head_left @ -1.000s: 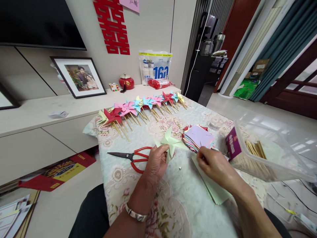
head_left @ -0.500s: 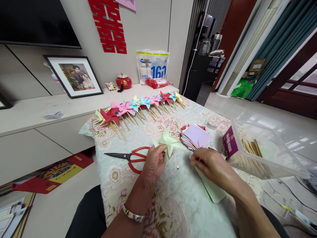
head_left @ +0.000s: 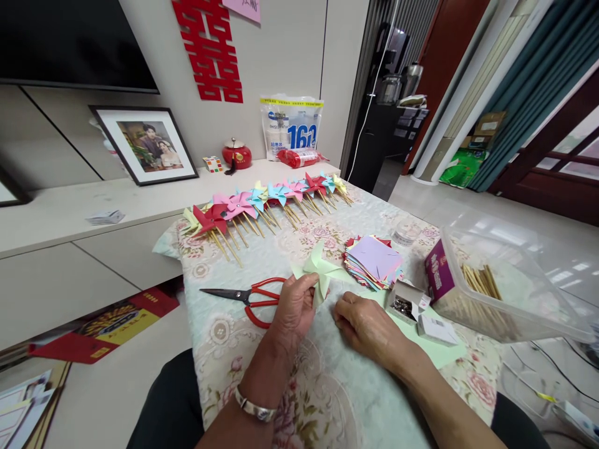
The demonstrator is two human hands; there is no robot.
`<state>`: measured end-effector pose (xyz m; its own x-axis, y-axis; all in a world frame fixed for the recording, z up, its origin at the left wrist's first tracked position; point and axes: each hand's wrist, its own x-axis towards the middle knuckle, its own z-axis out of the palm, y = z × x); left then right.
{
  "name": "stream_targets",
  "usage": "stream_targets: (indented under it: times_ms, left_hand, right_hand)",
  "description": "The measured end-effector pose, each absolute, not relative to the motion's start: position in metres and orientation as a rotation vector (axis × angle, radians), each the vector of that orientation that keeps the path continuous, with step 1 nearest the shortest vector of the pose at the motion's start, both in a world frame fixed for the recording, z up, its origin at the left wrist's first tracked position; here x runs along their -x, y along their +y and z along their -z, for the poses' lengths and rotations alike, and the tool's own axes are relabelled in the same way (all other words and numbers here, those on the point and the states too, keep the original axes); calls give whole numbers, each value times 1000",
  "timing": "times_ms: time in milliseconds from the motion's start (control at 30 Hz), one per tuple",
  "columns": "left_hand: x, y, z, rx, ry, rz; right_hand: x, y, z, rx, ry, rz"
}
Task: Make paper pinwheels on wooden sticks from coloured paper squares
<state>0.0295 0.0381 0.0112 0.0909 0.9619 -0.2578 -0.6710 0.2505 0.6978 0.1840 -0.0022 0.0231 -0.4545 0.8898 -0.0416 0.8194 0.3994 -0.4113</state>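
My left hand [head_left: 298, 305] pinches a pale green paper pinwheel [head_left: 322, 267] by its lower blade, above the flowered tablecloth. To its right, my right hand [head_left: 367, 327] rests low at the cloth with its fingers closed together. Whatever is between those fingertips is hidden. Red-handled scissors [head_left: 246, 297] lie just left of my left hand. Beyond my right hand, a small open white box [head_left: 403, 302] of shiny metal pieces and a second small white box [head_left: 437, 328] sit on pale green paper sheets [head_left: 442, 353]. A stack of coloured paper squares [head_left: 375, 259] lies behind.
Finished pinwheels on sticks [head_left: 238, 206] line the table's far edge. A clear plastic bin [head_left: 503, 305] with wooden sticks [head_left: 482, 282] stands at the right, near a roll of clear tape [head_left: 406, 233]. A white cabinet [head_left: 140, 215] runs behind the table.
My right hand has moved left and down, off the green sheets and white boxes, to where a small shiny piece lay on the cloth. My left hand keeps its hold on the pinwheel.
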Motion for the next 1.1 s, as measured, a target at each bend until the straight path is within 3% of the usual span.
stream_targets:
  times_ms: [467,800,1100]
  left_hand:
    - [-30,37,-13,-465,770,-1291]
    - [-29,39,-8,-442,783,-1288]
    - [-29,38,-11,-482,781,-1285]
  right_hand:
    - [-193,-2,-26,1359,-1765,-1424]
    - [-195,1,-16,1393,-1800,-1340]
    - [-195,2,-19,1305,-1694,-1535]
